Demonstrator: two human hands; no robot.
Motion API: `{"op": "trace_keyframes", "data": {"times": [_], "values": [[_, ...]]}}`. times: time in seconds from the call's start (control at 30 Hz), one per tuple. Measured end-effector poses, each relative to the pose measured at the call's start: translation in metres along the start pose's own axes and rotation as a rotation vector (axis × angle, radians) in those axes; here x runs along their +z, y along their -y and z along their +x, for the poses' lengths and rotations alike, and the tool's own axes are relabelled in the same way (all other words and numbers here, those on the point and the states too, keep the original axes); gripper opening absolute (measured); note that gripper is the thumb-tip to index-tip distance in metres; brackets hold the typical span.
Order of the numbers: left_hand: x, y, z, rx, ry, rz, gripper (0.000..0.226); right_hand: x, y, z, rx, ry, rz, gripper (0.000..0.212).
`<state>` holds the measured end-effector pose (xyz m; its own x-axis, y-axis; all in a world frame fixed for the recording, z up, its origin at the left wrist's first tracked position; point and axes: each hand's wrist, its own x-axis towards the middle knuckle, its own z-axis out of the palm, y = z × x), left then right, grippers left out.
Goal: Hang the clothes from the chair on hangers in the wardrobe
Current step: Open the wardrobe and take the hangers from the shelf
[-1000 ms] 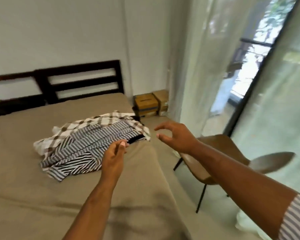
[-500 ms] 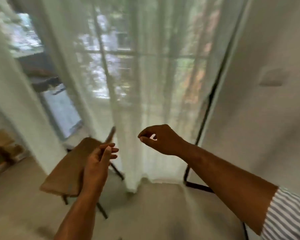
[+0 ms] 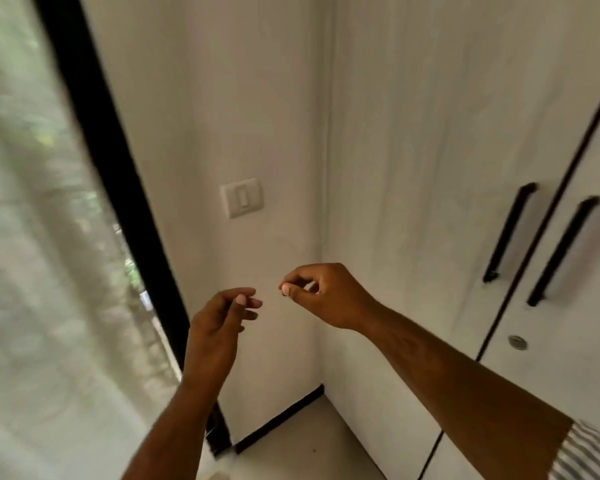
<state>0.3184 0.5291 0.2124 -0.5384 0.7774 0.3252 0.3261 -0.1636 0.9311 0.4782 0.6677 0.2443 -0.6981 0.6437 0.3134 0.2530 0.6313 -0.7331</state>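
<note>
The left hand (image 3: 219,317) holds nothing, fingers loosely bent, and the right hand (image 3: 326,294) just beside it curls its fingers, thumb tip against forefinger with nothing visible between, before the smooth white wardrobe (image 3: 412,168) at right, doors closed, with long black bar handles (image 3: 509,233).

We record soft daylight entering through the curtain (image 3: 32,254) at the left, bright yet not blown out. The wall (image 3: 222,98) and wardrobe (image 3: 412,133) are evenly lit, with faint shade in their corner. Motion blur smears the curtain and the handles (image 3: 509,232). Straight lines, notably the black frame (image 3: 111,140), lean and bow toward the edges.
</note>
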Motion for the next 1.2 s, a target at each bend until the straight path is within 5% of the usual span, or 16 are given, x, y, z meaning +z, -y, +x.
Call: {"op": "trace_keyframes", "data": {"times": [0.3, 0.6, 0.8, 1.2], "values": [[0.077, 0.006, 0.086, 0.070, 0.428, -0.147, 0.022, -0.066, -0.024, -0.027, 0.287, -0.396, -0.112, 0.014], [0.184, -0.004, 0.079, 0.113, 0.828, -0.279, 0.020, -0.115, -0.037, -0.106, 0.549, -0.827, -0.242, 0.013], [0.257, -0.057, 0.083, 0.221, 0.928, -0.329, 0.018, -0.162, -0.038, -0.133, 0.510, -1.385, -0.251, 0.020], [0.351, -0.110, 0.081, 0.226, 0.813, -0.357, 0.019, -0.199, -0.075, -0.125, 0.369, -1.299, -0.301, 0.025]]}}
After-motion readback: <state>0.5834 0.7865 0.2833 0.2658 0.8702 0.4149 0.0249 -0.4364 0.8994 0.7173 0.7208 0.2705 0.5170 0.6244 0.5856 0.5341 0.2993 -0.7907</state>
